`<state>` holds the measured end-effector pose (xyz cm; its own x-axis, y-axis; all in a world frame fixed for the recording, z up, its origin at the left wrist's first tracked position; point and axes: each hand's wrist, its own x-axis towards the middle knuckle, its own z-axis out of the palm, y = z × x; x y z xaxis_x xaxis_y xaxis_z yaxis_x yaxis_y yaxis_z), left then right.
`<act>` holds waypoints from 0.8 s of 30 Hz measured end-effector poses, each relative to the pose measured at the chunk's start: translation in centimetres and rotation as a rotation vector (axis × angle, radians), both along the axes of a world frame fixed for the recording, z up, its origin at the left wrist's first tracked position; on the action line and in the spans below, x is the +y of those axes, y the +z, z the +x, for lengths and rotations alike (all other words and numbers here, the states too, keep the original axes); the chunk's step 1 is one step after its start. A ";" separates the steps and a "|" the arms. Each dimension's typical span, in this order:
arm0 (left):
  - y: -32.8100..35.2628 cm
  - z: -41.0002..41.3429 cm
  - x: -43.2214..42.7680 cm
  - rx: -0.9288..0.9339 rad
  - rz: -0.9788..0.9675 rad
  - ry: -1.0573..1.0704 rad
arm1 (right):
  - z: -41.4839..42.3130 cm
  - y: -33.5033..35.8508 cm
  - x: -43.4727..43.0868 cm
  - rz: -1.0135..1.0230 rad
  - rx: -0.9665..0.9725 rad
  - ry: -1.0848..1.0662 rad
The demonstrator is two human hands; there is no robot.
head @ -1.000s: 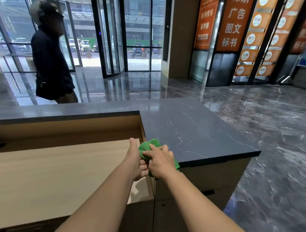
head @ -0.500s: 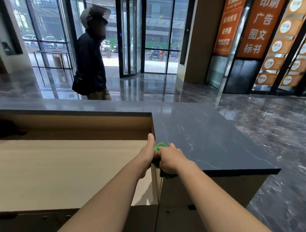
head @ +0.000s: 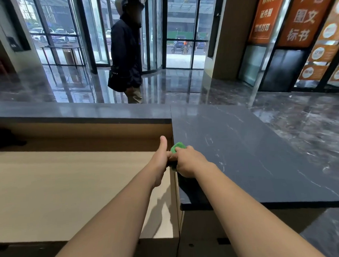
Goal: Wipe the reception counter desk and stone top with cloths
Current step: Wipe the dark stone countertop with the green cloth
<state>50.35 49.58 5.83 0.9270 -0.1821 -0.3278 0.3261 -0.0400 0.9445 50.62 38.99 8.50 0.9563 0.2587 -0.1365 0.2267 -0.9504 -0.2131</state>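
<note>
Both hands meet at the stone top (head: 253,153) edge; right hand (head: 187,162) clenches the soft, light green cloth (head: 178,146); left hand (head: 161,157) pinches its corner, thumb up.

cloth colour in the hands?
Green. The cloth shows best in the head view, bunched between both hands at the stone top's left edge.

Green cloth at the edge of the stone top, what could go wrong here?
The green cloth is bunched small in the right hand, so it may wipe only a narrow strip of the stone top. It sits at the top's inner edge, so it could slip down onto the wooden desk. The left hand crowds the same spot, limiting the stroke.
</note>
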 end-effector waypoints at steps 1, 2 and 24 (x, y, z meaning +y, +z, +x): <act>-0.1 0.9 0.1 -0.003 -0.007 -0.008 | 0.8 0.0 0.2 -0.008 0.006 0.008; -0.3 2.0 0.3 -0.004 -0.019 -0.015 | 1.7 0.1 0.4 -0.017 0.014 0.011; 0.1 18.6 1.9 -0.001 -0.116 -0.078 | 15.3 2.2 3.4 -0.069 0.014 -0.125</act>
